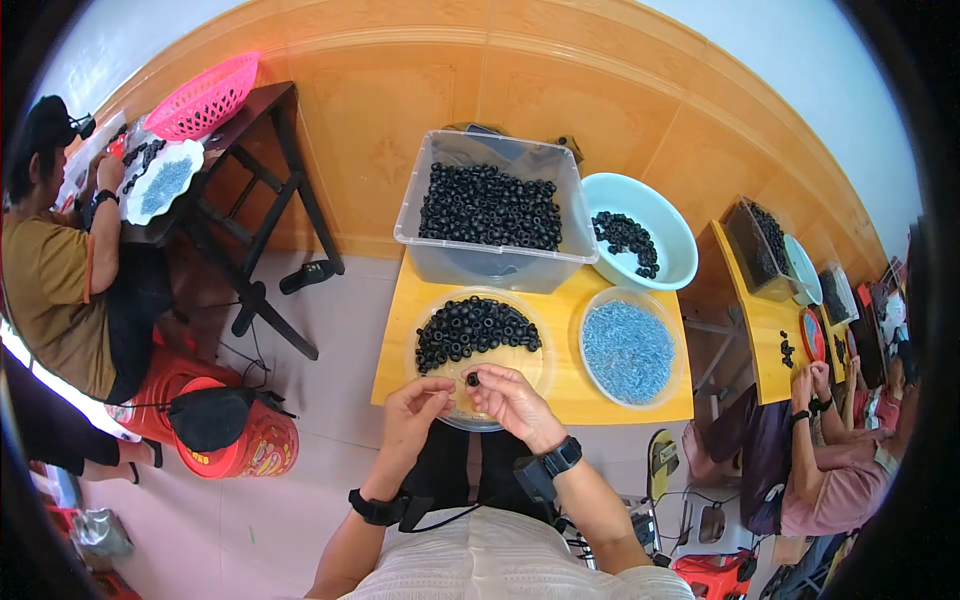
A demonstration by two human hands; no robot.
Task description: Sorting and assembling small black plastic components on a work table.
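Fingers of right hand (510, 398) pinch small black rubber ring (472, 379); left hand (418, 412) fingers curled together, grip unclear.

A black ring (472, 379) sits at the fingertips, black rings (470, 328) just beyond, blue pieces (628, 350) to their right, on a yellow table (572, 396).

We record a wall with a white upper band (150, 30) above orange-tan wood panelling (400, 110) with carved panels. We list a pale pinkish tiled floor (330, 330), evenly daylit. We count a yellow-topped desk (590, 400) at centre, a second yellow desk (762, 330) to the right, and a dark wooden desk (255, 110) with crossed legs at the left. We note a red stool (240, 445) under a black cushion, and people seated at both side desks.
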